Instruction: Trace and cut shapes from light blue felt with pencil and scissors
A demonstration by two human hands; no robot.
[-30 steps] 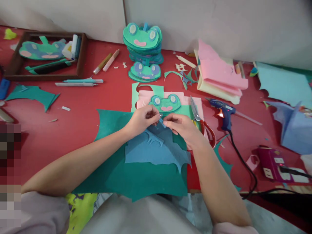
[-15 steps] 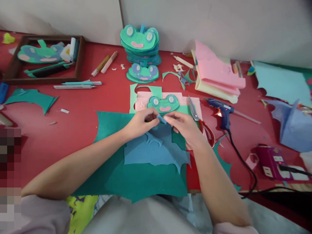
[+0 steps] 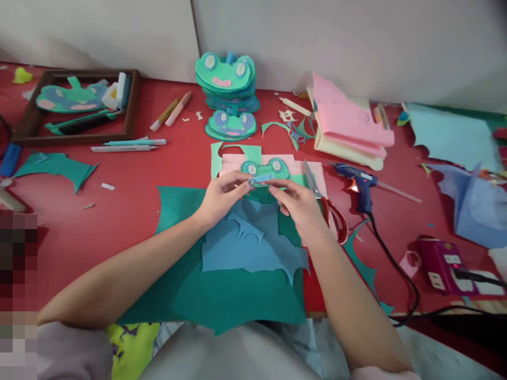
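Note:
My left hand (image 3: pixel 222 200) pinches one end of a small blue felt strip (image 3: pixel 263 179). My right hand (image 3: pixel 299 207) has its fingertips closed at the strip's other end. Just behind the strip lies a green felt frog face (image 3: pixel 259 169) with blue-rimmed eyes, its lower part hidden by my fingers. Light green and pink felt sheets (image 3: pixel 233 159) lie under that face. Below my hands, a cut blue felt piece (image 3: pixel 245 253) with a narrow blue scrap on it rests on a large dark green felt sheet (image 3: pixel 190 290).
Red-handled scissors (image 3: pixel 332 216) and a corded blue glue gun (image 3: pixel 358 182) lie to the right, near a purple power block (image 3: pixel 443 264). A pile of frog faces (image 3: pixel 225 79) stands at the back. Pens and a brown tray (image 3: pixel 132 105) are at left, folded pink felt (image 3: pixel 344 116) behind right.
The blue strip has moved up and turned from slanted to nearly level, now in front of the frog face. Both hands have shifted with it; the camera view has tilted slightly.

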